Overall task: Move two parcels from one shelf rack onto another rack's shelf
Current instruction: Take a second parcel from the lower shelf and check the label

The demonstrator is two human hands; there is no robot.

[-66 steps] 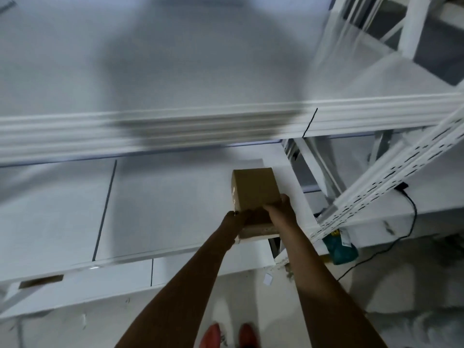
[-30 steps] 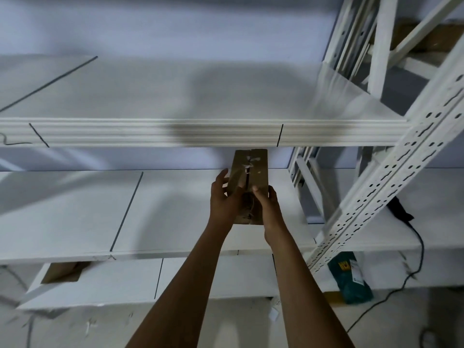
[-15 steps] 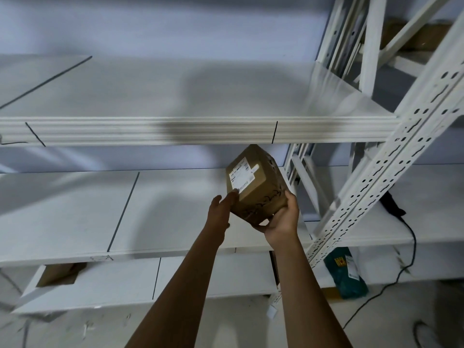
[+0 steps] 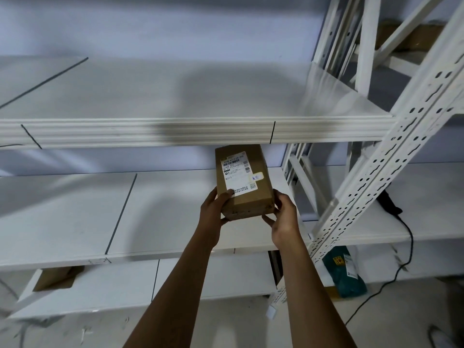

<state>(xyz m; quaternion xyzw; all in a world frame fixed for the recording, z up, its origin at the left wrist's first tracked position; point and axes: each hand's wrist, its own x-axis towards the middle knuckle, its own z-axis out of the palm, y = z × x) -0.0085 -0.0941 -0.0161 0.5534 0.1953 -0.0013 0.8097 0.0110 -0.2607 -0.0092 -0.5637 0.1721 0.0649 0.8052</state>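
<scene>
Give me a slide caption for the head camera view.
Both hands, left and right, hold a labelled cardboard parcel above a white shelf.

My feed is dim and bluish, lit softly from behind me. A broad head-and-shoulders shadow falls across the upper shelf point(image 4: 175, 96) and its front lip, and a paler one lies on the shelf below point(image 4: 75, 212). I see no glare. Wide-angle distortion tilts the perforated upright point(image 4: 391, 151) at right. The label point(image 4: 238, 175) print smears slightly; corners look soft.
</scene>
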